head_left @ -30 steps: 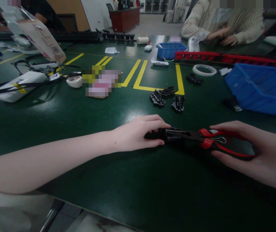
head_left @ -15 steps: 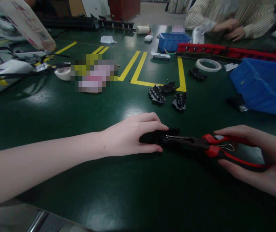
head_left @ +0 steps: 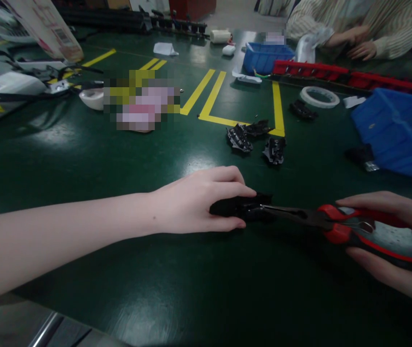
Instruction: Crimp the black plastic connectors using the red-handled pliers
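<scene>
My left hand (head_left: 220, 200) is closed round a black plastic part (head_left: 227, 206), pinning it low on the green table (head_left: 177, 284). Its fingers hide some of the part's shape. On the right, my right hand (head_left: 397, 241) grips red-and-black needle-nose pliers (head_left: 336, 224) by the handles. The long jaws point left, and their tips meet the right end of the black part; whether they pinch it I cannot tell. Beyond my left hand lie similar black parts: one (head_left: 239, 138) to the left, another (head_left: 274, 150) to the right, and a third (head_left: 258, 128) behind them.
A large blue bin (head_left: 401, 135) stands at the right, a small blue bin (head_left: 267, 57) farther back. A tape roll (head_left: 319, 97) lies near another black part (head_left: 302, 110). Red strips (head_left: 314, 71) run along the back right. Across the table sits a person (head_left: 357, 36).
The pliers and my right hand have shifted right, the jaw tips a little farther along the part. My left hand keeps its hold. The whole view has moved slightly.
</scene>
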